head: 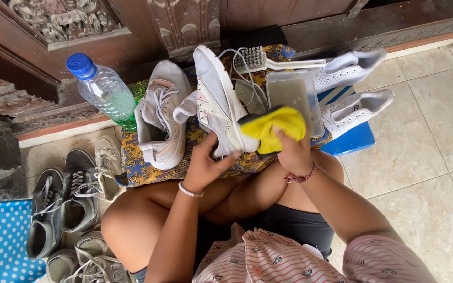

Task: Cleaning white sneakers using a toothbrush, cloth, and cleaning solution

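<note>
A white and pink sneaker [215,99] lies on its side over a patterned cloth [137,166]. My left hand [205,163] grips its heel end. My right hand [291,149] holds a yellow sponge [274,127] pressed against the sneaker's heel. Its matching sneaker [162,116] rests upright just to the left, laces loose.
A clear plastic bottle [106,90] with a blue cap stands at the back left. A white brush [268,60], a clear plastic tub [293,94] and two white sneakers [353,86] lie at the right on a blue board [353,140]. Grey shoes [64,202] sit on the floor at left.
</note>
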